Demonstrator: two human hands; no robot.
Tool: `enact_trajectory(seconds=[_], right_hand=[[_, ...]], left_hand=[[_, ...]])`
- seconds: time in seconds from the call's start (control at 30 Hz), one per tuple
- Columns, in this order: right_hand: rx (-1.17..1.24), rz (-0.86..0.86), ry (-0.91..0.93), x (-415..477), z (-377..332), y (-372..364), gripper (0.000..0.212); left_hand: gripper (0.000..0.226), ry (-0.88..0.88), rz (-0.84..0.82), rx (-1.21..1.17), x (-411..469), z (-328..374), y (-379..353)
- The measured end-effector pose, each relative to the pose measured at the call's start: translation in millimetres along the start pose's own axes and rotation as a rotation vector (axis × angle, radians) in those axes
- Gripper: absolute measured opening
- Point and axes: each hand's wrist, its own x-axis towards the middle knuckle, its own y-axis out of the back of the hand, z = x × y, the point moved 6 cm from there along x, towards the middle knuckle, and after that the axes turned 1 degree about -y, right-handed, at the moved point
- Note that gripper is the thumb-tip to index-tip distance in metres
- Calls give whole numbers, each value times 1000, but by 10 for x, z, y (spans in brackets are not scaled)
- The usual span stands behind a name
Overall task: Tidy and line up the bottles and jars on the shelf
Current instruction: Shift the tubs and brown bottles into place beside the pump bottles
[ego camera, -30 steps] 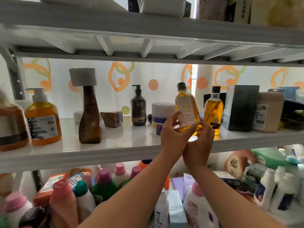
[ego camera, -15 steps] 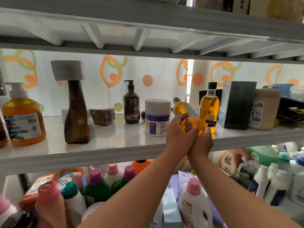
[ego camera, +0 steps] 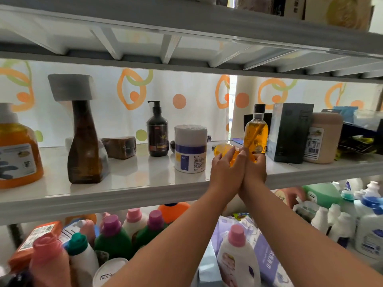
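Both my hands hold a small yellow oil bottle (ego camera: 222,149) tipped far over to the left, low over the white middle shelf (ego camera: 132,170). My left hand (ego camera: 224,168) wraps its fingers over the bottle's body, and my right hand (ego camera: 254,168) grips its base from the right. A second, upright yellow oil bottle (ego camera: 256,131) with a black cap stands just behind my right hand. Left of my hands stand a white jar with a purple label (ego camera: 190,148) and a dark pump bottle (ego camera: 157,130).
Further left on the shelf are a brown bottle with a grey cap (ego camera: 83,137), a wrapped brown block (ego camera: 120,147) and an orange pump bottle (ego camera: 17,150). A dark box (ego camera: 290,132) and a beige jar (ego camera: 323,137) stand right. Detergent bottles crowd the lower shelf (ego camera: 116,235).
The yellow bottle was upright and raised in both hands; it has been lowered and tipped over to the left, down near the shelf surface. Both hands dropped with it.
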Motion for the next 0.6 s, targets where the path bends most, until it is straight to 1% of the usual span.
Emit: enact_trajectory(seconds=[0.1, 0.2, 0.33, 0.4, 0.47, 0.53, 0.6], right_hand=[[-41, 1, -17, 24, -6, 22, 42], [-86, -21, -19, 28, -23, 23, 40], [-136, -70, -62, 2, -40, 9, 40], [-85, -143, -91, -23, -37, -30, 46], [-80, -226, -95, -52, -28, -72, 59], [-126, -250, -76, -60, -18, -79, 64], [-154, -243, -71, -53, -5, -81, 65]], left_hand=[[62, 54, -36, 34, -13, -6, -34], [65, 110, -14, -5, -26, -6, -27], [50, 154, 6, -18, -34, -39, 22], [49, 141, -2, -4, -13, -41, 54], [50, 131, -17, 9, 22, -58, 71], [57, 131, -22, -1, 52, -98, 73], [62, 164, -35, -41, 35, -102, 71]])
